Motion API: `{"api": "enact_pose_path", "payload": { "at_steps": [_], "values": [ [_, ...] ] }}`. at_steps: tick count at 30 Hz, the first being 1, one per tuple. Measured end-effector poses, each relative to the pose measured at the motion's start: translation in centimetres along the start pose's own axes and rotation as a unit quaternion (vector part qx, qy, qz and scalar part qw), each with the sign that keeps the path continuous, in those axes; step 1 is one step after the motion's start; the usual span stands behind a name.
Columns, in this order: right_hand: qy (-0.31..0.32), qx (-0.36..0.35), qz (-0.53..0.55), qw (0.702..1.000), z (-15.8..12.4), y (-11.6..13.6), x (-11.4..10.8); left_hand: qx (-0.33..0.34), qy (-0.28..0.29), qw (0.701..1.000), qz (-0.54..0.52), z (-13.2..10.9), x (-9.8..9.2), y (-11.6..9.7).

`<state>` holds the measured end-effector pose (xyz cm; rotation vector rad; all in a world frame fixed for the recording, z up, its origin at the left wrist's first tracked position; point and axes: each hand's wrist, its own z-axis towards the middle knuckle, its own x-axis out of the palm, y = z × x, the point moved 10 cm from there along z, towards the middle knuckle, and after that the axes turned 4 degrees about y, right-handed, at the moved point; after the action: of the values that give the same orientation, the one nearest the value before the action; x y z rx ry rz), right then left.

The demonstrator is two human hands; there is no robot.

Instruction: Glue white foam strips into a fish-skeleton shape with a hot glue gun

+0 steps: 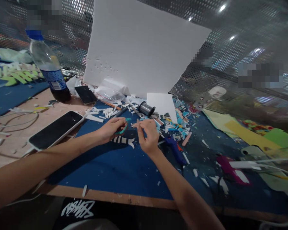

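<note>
My left hand (111, 128) is closed around a small tool with teal handles (124, 127), held over the blue mat (115, 169). A few centimetres to its right, my right hand (147, 133) pinches a tiny pale piece (136, 124) between thumb and fingertips, its tip pointing toward the tool. White cut foam shapes (123, 140) lie on the mat just below both hands. A spool of wire (146, 109) rests beyond my hands among paper scraps.
A large white foam sheet (144, 44) leans against the mesh wall. A smartphone (55, 129) lies at left, a smaller phone (85, 94) and a cola bottle (49, 68) behind it. A blue glue gun (175, 149), coloured foam sheets (249, 134) and scraps lie right.
</note>
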<state>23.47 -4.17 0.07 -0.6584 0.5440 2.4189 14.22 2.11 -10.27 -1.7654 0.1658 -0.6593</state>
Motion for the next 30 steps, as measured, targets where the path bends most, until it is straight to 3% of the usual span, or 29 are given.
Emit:
{"api": "enact_pose_path", "payload": {
  "at_steps": [8, 30],
  "values": [
    [0.008, -0.031, -0.068, 0.997, -0.62, 0.46, 0.29, -0.001, 0.01, 1.0, -0.005, -0.43, 0.74, -0.15],
    [0.028, -0.046, -0.075, 0.996, -0.67, 0.73, 0.84, -0.005, 0.011, 1.0, 0.0, -0.33, 0.73, 0.05]
  ]
}}
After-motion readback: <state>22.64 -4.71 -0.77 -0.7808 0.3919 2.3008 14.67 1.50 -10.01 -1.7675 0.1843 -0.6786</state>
